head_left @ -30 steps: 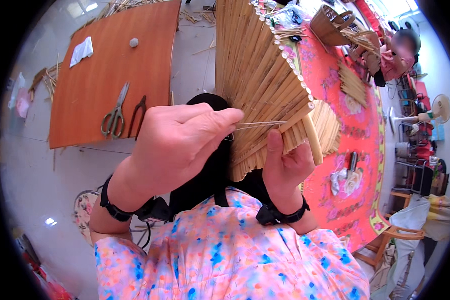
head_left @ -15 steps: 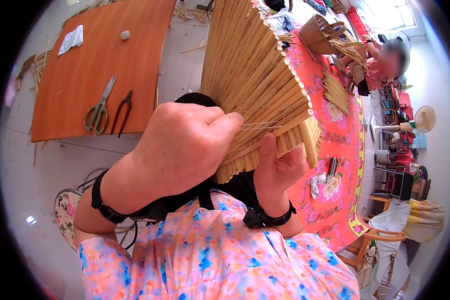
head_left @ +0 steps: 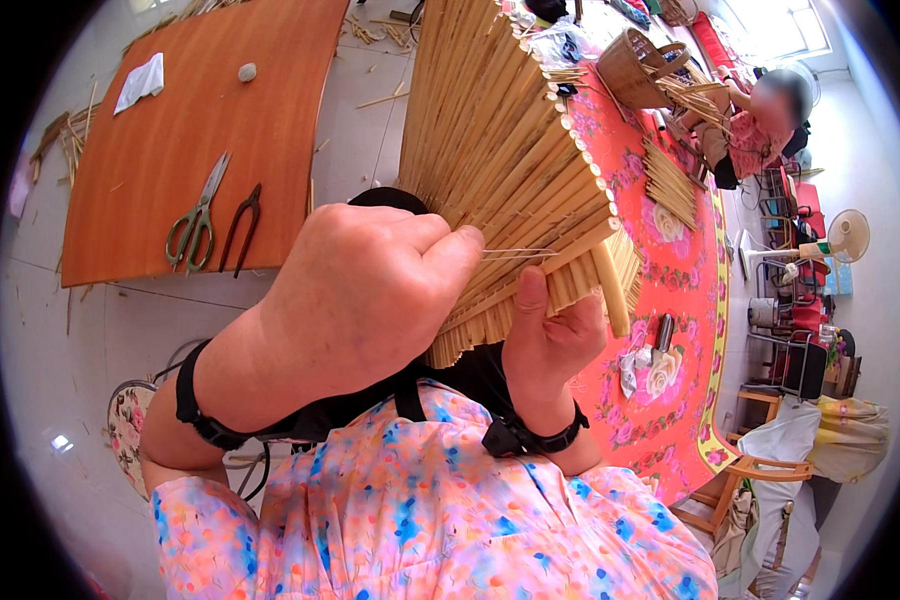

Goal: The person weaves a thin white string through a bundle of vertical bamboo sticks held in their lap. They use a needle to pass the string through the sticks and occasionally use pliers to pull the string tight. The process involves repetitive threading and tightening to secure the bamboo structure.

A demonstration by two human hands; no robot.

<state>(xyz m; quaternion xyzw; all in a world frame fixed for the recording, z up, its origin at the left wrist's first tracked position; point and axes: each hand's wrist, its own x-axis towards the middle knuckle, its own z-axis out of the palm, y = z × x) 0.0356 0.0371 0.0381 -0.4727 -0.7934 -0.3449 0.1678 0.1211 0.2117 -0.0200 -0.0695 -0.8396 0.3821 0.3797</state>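
A panel of straw-coloured stalks [head_left: 495, 120], laid side by side with pale round cut ends along one edge, stands in front of me. My left hand [head_left: 375, 290] is a closed fist, thumb and forefinger pinching a thin pale thread [head_left: 518, 254]. The thread runs as taut strands to the panel near a thick border stalk [head_left: 612, 285]. Below the thread, my right hand [head_left: 550, 345] grips the panel's folded lower edge, thumb in front. Its other fingers are partly hidden behind the stalks.
On the brown table [head_left: 140, 230] at left lie green-handled scissors [head_left: 198, 220], dark pliers [head_left: 242, 225], a white cloth [head_left: 140, 83] and a small pale ball [head_left: 247, 72]. A red floral cloth [head_left: 660, 440], a woven basket [head_left: 628, 75] and a seated person [head_left: 755, 135] are at right.
Both hands keep their hold, with hardly any movement. At the far right, the other person has shifted slightly up and left.
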